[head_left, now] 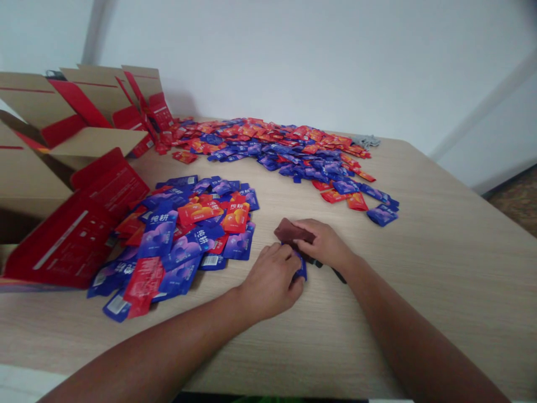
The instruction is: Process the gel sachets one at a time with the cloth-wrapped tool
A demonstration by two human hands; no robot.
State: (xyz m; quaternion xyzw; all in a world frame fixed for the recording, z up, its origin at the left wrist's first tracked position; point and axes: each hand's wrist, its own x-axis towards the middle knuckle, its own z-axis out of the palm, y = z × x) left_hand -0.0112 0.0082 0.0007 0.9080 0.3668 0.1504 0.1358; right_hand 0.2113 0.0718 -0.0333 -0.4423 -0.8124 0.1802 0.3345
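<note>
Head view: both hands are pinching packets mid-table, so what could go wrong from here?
1. The left hand and right hand share a small dark stack of packets; a loose grip could let it fan out over the table.
2. The near pile lies beside the left forearm, so a sweep could scatter it.
3. The red box flap overlaps that pile and could hide packets.

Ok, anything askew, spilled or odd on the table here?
Mostly loose heaps: blue and red sachets spread unstacked near the hands, a longer scatter at the far edge. One red carton lies flattened under the near pile. Left hand and right hand grip a dark pouch.
</note>
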